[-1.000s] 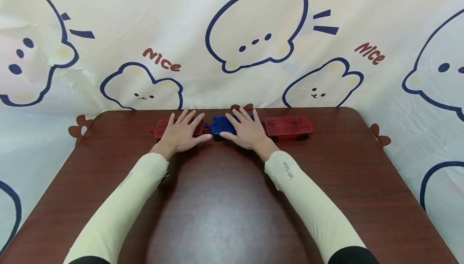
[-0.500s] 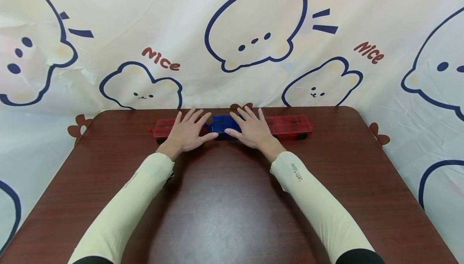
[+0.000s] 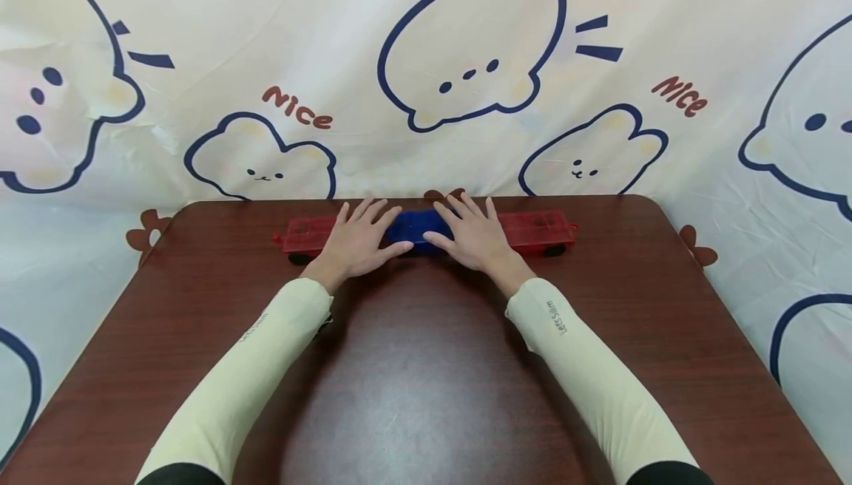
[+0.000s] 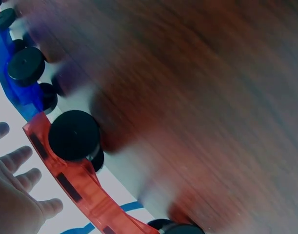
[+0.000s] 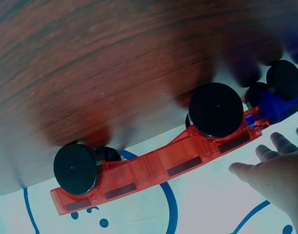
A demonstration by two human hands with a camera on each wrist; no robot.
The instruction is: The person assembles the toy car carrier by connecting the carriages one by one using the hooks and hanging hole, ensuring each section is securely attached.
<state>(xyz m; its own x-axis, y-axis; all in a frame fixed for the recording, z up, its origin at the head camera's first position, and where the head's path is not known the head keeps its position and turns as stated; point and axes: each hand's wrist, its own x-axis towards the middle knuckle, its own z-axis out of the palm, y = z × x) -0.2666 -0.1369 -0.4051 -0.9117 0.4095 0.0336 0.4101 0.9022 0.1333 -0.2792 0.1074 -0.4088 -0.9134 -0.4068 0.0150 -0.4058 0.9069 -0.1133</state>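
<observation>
A blue toy car [image 3: 410, 228] sits between a left red car [image 3: 308, 235] and a right red car [image 3: 542, 231] in a row near the table's far edge. My left hand [image 3: 356, 243], fingers spread, is over the joint of the left red and blue cars. Over the blue car's right end and the right red car's near end is my right hand [image 3: 475, 239], fingers spread too. In the left wrist view the red car [image 4: 85, 185] adjoins the blue one [image 4: 17, 87]; in the right wrist view the red car [image 5: 163, 163] adjoins the blue one [image 5: 283, 105]. Neither hand grips anything.
The brown table [image 3: 413, 367] reaches toward the viewer under both sleeved forearms. Behind its far edge hangs a pale cloth [image 3: 359, 49] with blue line drawings, which also lines both sides.
Both hands have shifted to the right along the row, fingers still spread, showing more of the left red car. The cars stay where they were.
</observation>
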